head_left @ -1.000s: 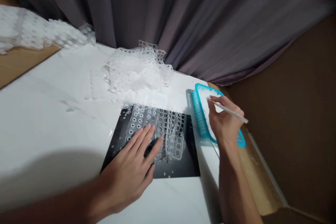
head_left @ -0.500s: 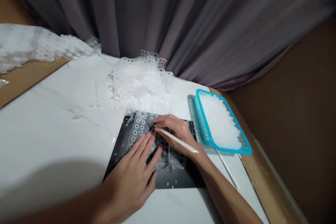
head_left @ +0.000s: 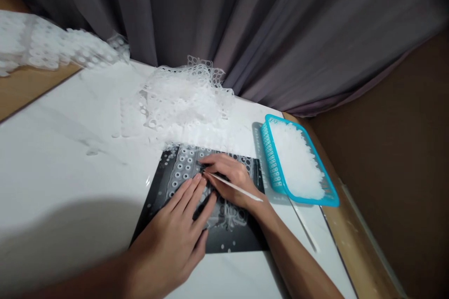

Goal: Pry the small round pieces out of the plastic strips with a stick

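Observation:
A translucent plastic sheet with rows of rings (head_left: 182, 168) lies on a black mat (head_left: 238, 240). Flat on the sheet rests my left hand (head_left: 178, 229), fingers stretched out and slightly apart. My right hand (head_left: 229, 177) pinches a thin white stick (head_left: 242, 190) like a pen, its tip down at the sheet close to my left fingertips. The exact contact point is hidden between my fingers. Small round white bits (head_left: 228, 246) are scattered on the mat.
A blue basket (head_left: 280, 187) full of small white pieces stands at the right. Behind the mat is a heap of cut, holed plastic sheets (head_left: 189, 96). More ringed sheets (head_left: 52, 42) lie at the far left. A white strip (head_left: 305, 229) lies near the basket. A grey curtain (head_left: 189, 9) hangs behind.
The view has shifted slightly. Both hands stay over the same part of the sheet, and the stick is still pinched in my right hand, with little other visible movement.

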`<state>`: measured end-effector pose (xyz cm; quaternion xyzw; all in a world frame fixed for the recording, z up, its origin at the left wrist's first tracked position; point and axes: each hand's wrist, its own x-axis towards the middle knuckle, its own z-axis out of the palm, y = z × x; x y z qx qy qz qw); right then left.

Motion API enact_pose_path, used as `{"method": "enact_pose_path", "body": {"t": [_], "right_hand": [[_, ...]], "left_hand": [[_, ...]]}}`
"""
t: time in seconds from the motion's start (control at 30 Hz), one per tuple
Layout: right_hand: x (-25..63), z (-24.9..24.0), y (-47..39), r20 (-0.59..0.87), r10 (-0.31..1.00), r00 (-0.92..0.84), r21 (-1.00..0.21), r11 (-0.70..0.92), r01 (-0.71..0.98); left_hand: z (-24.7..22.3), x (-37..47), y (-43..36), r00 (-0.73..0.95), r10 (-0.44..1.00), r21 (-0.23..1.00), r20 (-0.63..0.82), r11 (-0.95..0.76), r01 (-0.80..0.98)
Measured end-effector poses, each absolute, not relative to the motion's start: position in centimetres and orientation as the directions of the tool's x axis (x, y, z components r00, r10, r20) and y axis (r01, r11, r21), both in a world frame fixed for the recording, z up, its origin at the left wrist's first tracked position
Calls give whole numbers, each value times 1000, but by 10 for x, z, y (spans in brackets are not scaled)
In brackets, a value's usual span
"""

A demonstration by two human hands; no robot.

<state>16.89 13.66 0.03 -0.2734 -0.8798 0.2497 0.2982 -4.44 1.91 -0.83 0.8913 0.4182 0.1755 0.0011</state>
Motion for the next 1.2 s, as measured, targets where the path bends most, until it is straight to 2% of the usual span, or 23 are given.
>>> {"method": "enact_pose_path", "body": {"t": [0.57, 0.67, 0.8, 0.9, 1.0, 1.1, 1.2], "right_hand": [[169, 3, 137, 367, 626, -688, -575, 735, 361], [168, 4, 137, 375, 583, -721, -484, 786, 384], [164, 4, 135, 390, 502, -771, -234, 865, 445], [161, 4, 134, 383, 470, -795, -137, 880, 454], [160, 0, 137, 395, 498, -772, -212, 867, 451], [157, -5, 141, 423, 611, -670, -433, 785, 442], [149, -9, 147, 394, 800, -453, -680, 585, 441]], "left_hand": [[-7, -44, 20, 583, 746, 156, 321, -649, 745], [-7, -44, 19, 588, 740, 154, 326, -656, 739], [-5, -42, 19, 596, 733, 127, 328, -659, 741], [-4, -42, 19, 599, 734, 123, 320, -659, 742], [-4, -43, 20, 601, 738, 135, 307, -659, 740], [-3, -44, 20, 608, 731, 141, 310, -667, 731], [-3, -45, 19, 612, 723, 140, 322, -675, 724]]}}
